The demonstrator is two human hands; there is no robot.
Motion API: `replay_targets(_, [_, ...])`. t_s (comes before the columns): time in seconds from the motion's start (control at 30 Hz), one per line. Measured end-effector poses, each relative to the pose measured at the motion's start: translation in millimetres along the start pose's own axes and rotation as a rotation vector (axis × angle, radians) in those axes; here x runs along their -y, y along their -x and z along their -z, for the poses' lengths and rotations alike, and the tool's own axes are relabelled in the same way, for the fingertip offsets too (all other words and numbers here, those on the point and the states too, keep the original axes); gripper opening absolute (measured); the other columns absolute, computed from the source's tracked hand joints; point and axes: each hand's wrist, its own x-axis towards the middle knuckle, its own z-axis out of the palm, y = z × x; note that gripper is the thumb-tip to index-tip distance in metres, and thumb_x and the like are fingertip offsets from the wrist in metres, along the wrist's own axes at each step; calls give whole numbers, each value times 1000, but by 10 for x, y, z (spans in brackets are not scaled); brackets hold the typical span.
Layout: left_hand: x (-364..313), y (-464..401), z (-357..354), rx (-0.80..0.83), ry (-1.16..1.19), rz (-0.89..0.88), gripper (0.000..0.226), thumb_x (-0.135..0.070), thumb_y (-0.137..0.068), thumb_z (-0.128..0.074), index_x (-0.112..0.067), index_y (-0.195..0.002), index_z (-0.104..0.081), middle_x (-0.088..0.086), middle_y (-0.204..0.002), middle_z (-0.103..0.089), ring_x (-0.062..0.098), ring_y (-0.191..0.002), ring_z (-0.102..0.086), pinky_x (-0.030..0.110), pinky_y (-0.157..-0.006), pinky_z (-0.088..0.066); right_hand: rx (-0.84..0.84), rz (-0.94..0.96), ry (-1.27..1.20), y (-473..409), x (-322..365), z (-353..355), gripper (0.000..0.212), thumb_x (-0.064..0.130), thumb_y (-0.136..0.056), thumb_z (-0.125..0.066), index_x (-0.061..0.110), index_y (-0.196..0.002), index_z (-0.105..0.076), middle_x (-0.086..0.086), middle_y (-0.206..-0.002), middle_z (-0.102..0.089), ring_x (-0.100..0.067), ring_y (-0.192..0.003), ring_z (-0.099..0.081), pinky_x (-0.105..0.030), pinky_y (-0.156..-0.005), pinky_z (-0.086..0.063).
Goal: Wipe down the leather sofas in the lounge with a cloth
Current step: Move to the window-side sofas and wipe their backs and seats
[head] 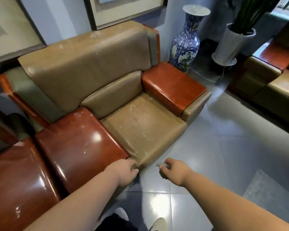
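While the left hand (126,172) curls its fingers against the front corner of a tan leather armchair (140,129), the right hand (172,170) pinches a small grey cloth (162,164) just beside it.

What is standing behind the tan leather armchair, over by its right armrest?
A tall blue-and-white porcelain vase stands on the floor behind the glossy red-brown wooden armrest of the tan leather armchair. The armrest hides part of its base.

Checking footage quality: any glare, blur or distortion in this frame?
Head view: bright glare spots on the glossy wooden armrest and floor tiles; wide-angle bending tilts the picture frames and vase; the sofa seat is fairly sharp, the edges softer.
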Motion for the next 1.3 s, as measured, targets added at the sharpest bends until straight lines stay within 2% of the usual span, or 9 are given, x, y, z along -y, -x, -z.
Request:
replay_targets(0.17, [170,-289,109,2,89,67,52,-48,-107,-46,-24,-153,-52,1,-150,-60,25,-135,-56,35,-109,-44,79,87,89,-382,226,78,33,59,-97,-50,28,-96,-61,13,-88,-76,-13,-88,-70,-37,-88,-57])
replay_targets(0.27, [397,-475,173,23,99,122,48,-52,-105,-47,-24,-142,-61,3,-143,-64,27,-128,-60,37,-106,-48,102,109,142,-570,318,220,34,60,-97,-48,29,-98,-62,12,-89,-76,-15,-90,-70,-37,-90,-56])
replay_targets(0.53, [712,-999,498,-32,236,203,46,-54,-102,-50,-32,-140,-63,-4,-136,-68,20,-121,-63,36,-102,-50,132,15,159,-1147,178,587,33,66,-93,-45,38,-99,-61,25,-81,-73,-4,-82,-69,-35,-87,-58])
replay_targets(0.8, [899,-1244,221,-19,311,340,48,-53,-104,-48,-29,-145,-58,0,-138,-67,25,-124,-63,42,-104,-53,310,40,244,-1999,75,183,35,66,-93,-50,34,-102,-61,26,-77,-72,-1,-80,-68,-37,-86,-58])
replay_targets(0.9, [962,-1512,67,-17,259,386,50,-52,-105,-46,-28,-148,-56,1,-143,-62,27,-127,-60,45,-105,-53,392,115,402,-2437,-18,-69,46,69,-94,-49,32,-122,-56,13,-103,-75,-16,-103,-68,-35,-86,-52])
replay_targets(1.03, [1011,-1985,-133,-174,191,416,51,-47,-105,-46,-25,-150,-53,4,-148,-55,29,-133,-54,50,-109,-50,437,253,563,-3116,-155,-379,74,84,-88,-48,35,-143,-47,3,-140,-61,-25,-125,-61,-42,-98,-48])
replay_targets(1.13, [1110,-2338,-439,-289,112,474,61,-47,-104,-48,-22,-159,-41,8,-169,-32,29,-154,-33,48,-125,-34,368,437,729,-3642,-191,-628,69,85,-90,-34,38,-138,-46,3,-136,-60,-27,-121,-61,-47,-100,-42])
replay_targets(1.23, [1238,-2659,-807,-342,39,512,75,-53,-104,-46,-23,-168,-22,7,-178,-2,29,-164,-4,49,-133,-12,191,620,791,-4065,-285,-982,64,69,-100,-13,34,-133,-54,-1,-127,-62,-30,-117,-56,-46,-99,-36])
replay_targets(1.3, [1329,-2792,-1031,-430,-32,507,75,-56,-101,-44,-28,-167,-24,5,-178,3,28,-164,3,53,-132,-7,188,688,835,-4212,-391,-1254,62,59,-104,-13,32,-135,-60,-4,-141,-58,-32,-132,-47,-46,-111,-30])
